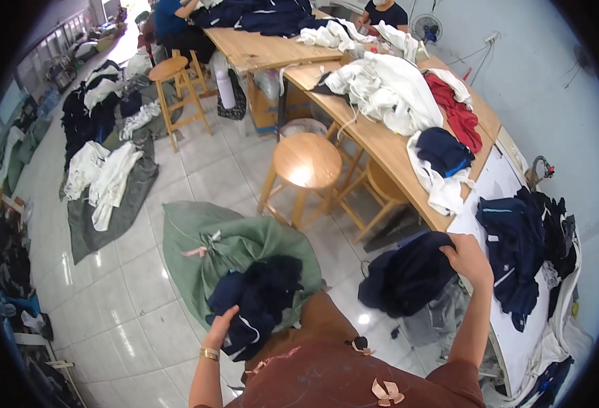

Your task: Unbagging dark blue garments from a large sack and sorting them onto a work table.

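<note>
My left hand (220,326) reaches down into a large green sack (197,248) on the floor and grips a bundle of dark navy garments (262,296) at its mouth. My right hand (467,257) is raised at the edge of the white table (496,183) and holds a navy garment (408,275) that hangs below it. A pile of navy clothes (520,248) lies on the white table just right of that hand.
Two round wooden stools (306,163) stand ahead by a curved wooden table (374,139) piled with white, red and navy clothes. Heaps of white and dark garments lie on grey sheets (109,204) on the tiled floor at left. Two people sit at the far table.
</note>
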